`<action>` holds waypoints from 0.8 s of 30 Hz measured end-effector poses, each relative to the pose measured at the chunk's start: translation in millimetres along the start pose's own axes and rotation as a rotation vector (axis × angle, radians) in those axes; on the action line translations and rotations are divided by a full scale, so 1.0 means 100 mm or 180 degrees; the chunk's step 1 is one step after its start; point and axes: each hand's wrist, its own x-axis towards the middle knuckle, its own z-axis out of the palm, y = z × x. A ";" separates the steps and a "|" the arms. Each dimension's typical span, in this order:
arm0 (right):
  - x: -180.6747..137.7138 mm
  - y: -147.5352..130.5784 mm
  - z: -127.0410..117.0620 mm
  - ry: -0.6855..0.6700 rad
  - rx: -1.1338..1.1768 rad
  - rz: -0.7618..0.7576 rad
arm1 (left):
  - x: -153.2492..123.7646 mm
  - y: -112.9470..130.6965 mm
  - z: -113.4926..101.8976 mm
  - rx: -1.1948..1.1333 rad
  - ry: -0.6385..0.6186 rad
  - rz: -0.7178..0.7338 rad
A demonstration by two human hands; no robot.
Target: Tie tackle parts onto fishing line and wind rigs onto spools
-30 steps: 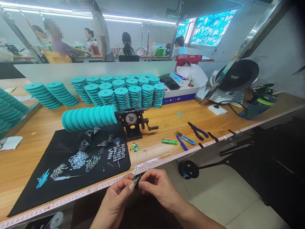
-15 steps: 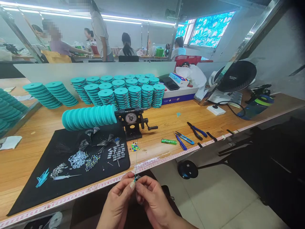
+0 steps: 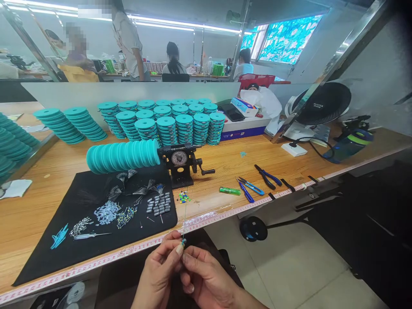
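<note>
- The wooden table carried a tape measure along its front edge.
- The left hand and right hand met just beyond that edge.
- Left fingers clamped a thin line beside a tiny teal bead; right fingers lay together just below it, their grip impossible to tell.

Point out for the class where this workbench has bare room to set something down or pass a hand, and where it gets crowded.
Bare wood of the workbench shows between the hand winder and the blue-handled pliers, and left of the black mat. It is crowded on the mat, strewn with small parts, and along the back, packed with stacks of teal spools.
</note>
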 end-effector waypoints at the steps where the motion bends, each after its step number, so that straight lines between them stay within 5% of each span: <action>1: 0.00 0.00 0.00 0.0000 0.0001 -0.0004 | 0.00 0.00 -0.01 0.0023 0.0012 0.0016; 10: -0.02 0.01 -0.02 0.0128 0.0164 0.0066 | 0.10 -0.14 -0.12 0.0211 0.0024 0.0271; 16: -0.03 0.01 -0.03 0.0277 0.0136 -0.0004 | 0.11 -0.16 -0.19 0.0645 -0.0134 0.0990; 24: -0.16 0.00 -0.10 0.0306 -0.1527 -0.0381 | -0.09 -0.05 -0.28 0.1152 -0.0599 0.1175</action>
